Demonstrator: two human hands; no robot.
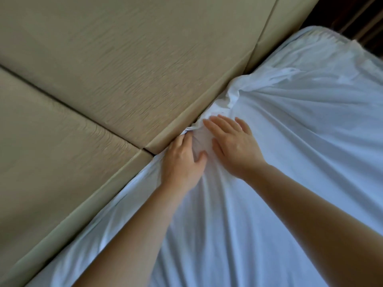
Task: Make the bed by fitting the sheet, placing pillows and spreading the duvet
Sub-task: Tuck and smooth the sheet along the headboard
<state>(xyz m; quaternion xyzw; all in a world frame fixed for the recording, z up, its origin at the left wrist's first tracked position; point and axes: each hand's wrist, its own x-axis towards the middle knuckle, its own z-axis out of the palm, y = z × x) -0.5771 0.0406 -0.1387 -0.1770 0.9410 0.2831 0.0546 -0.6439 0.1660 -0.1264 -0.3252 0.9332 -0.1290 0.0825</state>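
Bunched sheet (290,152) under right fingers (217,126), against left fingers (183,141), beside headboard (124,79).

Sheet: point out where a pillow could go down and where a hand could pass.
Flat sheet lies free right of the right hand, up to the far corner, and between the forearms. Crowded: the headboard seam, where the left hand presses beside bunched folds.

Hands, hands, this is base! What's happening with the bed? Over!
Left hand pushing white fabric sheet down beside beige padded headboard. Right hand flat on sheet. Bunched fold at the edge not yet tucked.
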